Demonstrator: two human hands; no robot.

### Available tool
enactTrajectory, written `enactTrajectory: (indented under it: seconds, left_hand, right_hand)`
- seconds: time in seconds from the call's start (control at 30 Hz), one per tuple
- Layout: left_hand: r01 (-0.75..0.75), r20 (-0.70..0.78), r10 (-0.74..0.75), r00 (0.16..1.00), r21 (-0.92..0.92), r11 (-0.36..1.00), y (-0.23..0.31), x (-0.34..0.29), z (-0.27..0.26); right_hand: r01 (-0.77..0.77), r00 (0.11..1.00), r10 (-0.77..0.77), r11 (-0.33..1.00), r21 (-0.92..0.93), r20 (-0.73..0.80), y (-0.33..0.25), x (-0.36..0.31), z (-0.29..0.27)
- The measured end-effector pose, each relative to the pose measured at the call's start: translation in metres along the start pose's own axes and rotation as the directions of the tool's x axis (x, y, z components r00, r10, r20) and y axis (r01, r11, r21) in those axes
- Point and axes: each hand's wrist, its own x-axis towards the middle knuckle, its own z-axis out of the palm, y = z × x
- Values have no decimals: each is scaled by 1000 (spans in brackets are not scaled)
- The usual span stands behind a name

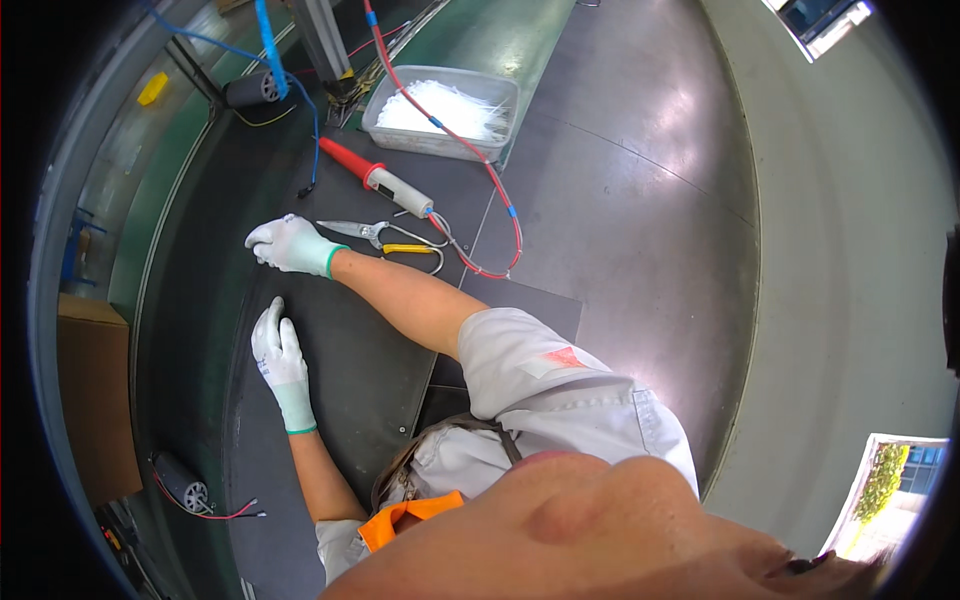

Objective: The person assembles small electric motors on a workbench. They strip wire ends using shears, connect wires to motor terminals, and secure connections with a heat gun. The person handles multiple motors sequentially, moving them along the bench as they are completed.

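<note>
My left hand point(278, 360), in a white glove with a green cuff edge, is held over the dark work surface, fingers stretched and thumb apart. It holds nothing that I can see. Higher in the picture, my right hand point(292, 246), gloved the same way, has its fingers curled in; whatever may be between them is hidden. Beside the right hand lie shears point(385, 237) with grey blades and a yellow grip on one handle. Just beyond them is a red and white probe-like tool point(378, 179) on a looping red cable point(512, 210).
A translucent bin point(445, 148) holds thin white strips that look like cable ties. A blue cable point(316, 130) hangs near a metal post point(322, 42). Cylindrical motors with wires lie at the lower left point(180, 484) and upper left point(258, 89). A cardboard box point(95, 400) stands at the left.
</note>
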Motion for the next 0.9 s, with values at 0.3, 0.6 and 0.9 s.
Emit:
enactTrajectory:
  seconds: [0.3,0.6,0.9]
  left_hand:
    - [-293,-9,301,954,213,932,-27,0,12]
    - [30,-2,-30,1000,9,1000,-6,1,13]
    - [-2,-11,2,1000,29,1000,-10,6,17]
  right_hand:
    - [45,999,-45,999,25,-17,9,1,0]
    - [-30,999,31,980,198,-5,3,-6,-7]
    - [-1,1000,6,983,182,-27,9,-4,-6]
